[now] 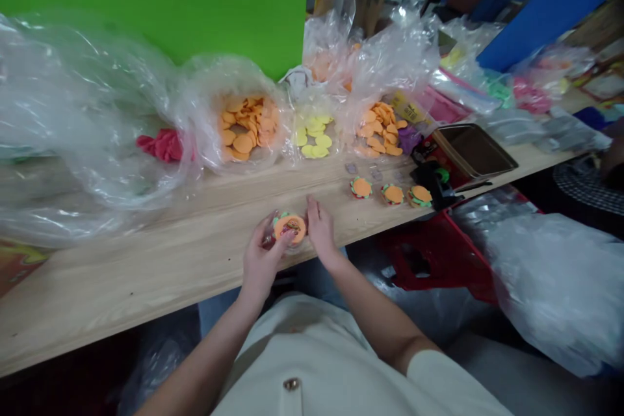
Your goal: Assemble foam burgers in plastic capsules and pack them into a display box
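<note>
My left hand (262, 257) grips a small clear packet (290, 229) holding an orange disc with green edges and a printed picture on top. The thumb lies across its lower part. Just right of the packet is my right hand (322, 229), its fingers stretched forward and close together, with nothing visible in them. To the right on the wooden table (195, 247) sit three burger-like stacks: one (361, 188), another (392, 194) and a third (420, 195). Small clear pieces (376, 173) lie behind them.
Open plastic bags along the back hold orange discs (248, 123), yellow discs (316, 136), more orange pieces (383, 130) and red pieces (166, 145). A brown tray (475, 151) stands at the right, a red crate (439, 253) below the table edge. Someone's dark sleeve (585, 185) shows far right.
</note>
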Action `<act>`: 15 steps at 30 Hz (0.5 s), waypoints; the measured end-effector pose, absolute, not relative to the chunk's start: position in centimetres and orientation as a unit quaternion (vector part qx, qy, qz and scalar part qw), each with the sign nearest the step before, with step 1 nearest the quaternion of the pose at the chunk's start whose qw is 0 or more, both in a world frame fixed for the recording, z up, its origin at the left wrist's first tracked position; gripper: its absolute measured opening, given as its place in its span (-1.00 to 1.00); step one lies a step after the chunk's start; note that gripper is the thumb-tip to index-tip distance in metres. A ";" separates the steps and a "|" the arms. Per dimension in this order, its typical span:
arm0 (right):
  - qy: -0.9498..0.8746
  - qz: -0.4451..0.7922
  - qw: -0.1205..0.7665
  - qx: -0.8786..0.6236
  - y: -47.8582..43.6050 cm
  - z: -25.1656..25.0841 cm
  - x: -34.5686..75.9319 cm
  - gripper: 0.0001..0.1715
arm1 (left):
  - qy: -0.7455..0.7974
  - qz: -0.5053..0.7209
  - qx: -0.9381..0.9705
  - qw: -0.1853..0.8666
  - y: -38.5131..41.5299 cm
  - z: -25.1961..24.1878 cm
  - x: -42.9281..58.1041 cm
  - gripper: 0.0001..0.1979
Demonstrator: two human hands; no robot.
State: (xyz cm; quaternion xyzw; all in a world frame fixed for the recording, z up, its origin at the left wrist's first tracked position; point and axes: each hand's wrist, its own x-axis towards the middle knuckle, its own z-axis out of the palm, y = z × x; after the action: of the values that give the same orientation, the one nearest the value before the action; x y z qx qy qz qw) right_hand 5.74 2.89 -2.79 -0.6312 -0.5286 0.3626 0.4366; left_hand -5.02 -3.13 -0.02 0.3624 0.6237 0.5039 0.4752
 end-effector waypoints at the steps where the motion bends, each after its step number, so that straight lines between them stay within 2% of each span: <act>1: -0.513 0.363 0.450 -0.634 2.9 -3.0 5.3 -0.48 | 0.624 0.517 0.354 0.467 -2.8 -0.3 -4.8 -0.41; 5: -0.452 0.396 0.504 -0.620 2.6 -2.4 4.1 -0.50 | 0.620 0.570 0.366 0.395 -2.8 -1.0 -3.8 -0.45; 9: -0.492 0.425 0.487 -0.583 1.7 -0.8 5.0 -0.49 | 0.598 0.587 0.363 0.407 -5.2 -0.5 -3.8 -0.44; 12: -0.609 0.402 0.414 -0.545 -0.3 -0.7 6.5 -0.50 | 0.608 0.545 0.390 0.425 -7.6 0.3 -5.5 -0.64; 15: -0.707 0.441 0.280 -0.476 -3.1 -2.0 7.2 -0.50 | 0.594 0.395 0.447 0.539 -9.1 0.8 -7.9 -0.74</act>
State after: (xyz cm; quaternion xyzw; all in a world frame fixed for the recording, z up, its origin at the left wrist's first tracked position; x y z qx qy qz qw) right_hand 7.20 -3.09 -2.03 -0.4762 -0.7073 0.4411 0.2800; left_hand -7.91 -9.09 0.78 0.4472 0.5944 0.3948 0.5393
